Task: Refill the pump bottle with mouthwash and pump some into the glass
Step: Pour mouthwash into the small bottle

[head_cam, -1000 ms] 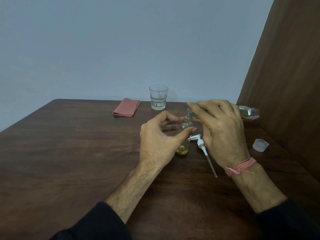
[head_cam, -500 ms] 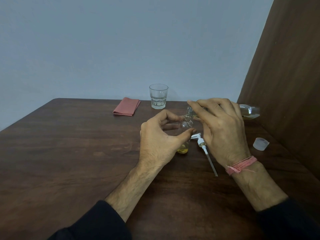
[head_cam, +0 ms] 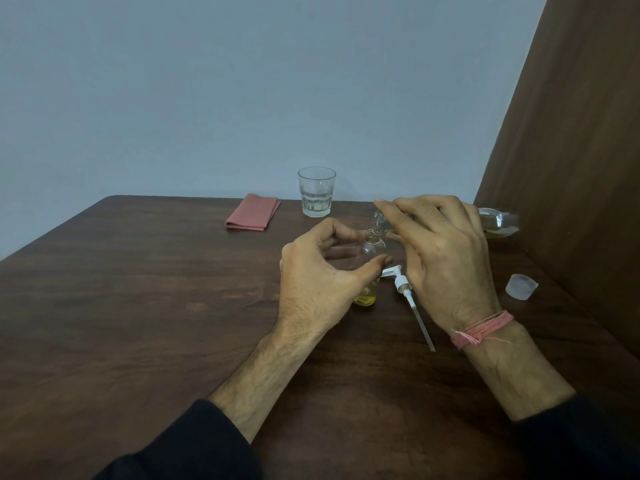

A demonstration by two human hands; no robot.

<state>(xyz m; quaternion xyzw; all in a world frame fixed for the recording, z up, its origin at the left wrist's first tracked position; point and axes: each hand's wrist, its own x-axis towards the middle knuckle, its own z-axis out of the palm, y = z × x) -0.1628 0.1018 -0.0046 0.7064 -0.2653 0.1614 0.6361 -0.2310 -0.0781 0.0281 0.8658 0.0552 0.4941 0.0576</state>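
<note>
A small clear pump bottle [head_cam: 371, 252] stands upright on the table with a little yellow liquid at its bottom. My left hand [head_cam: 320, 275] grips it, thumb in front and fingers behind. My right hand [head_cam: 446, 258] holds the clear mouthwash bottle [head_cam: 498, 221] tipped on its side, its mouth right over the small bottle's neck. Most of the mouthwash bottle is hidden by my fingers. The white pump head [head_cam: 403, 284] with its long tube lies flat on the table just right of the small bottle. An empty-looking glass [head_cam: 316, 196] stands at the back.
A folded red cloth [head_cam: 253, 212] lies left of the glass. A clear cap [head_cam: 520, 286] sits on the table at the right, close to a brown panel [head_cam: 571, 168] along the table's right side. A grey wall is behind the wooden table [head_cam: 138, 306].
The mouthwash bottle has stayed tipped over the small bottle's neck. Both hands keep nearly the same place; the view shifted very slightly.
</note>
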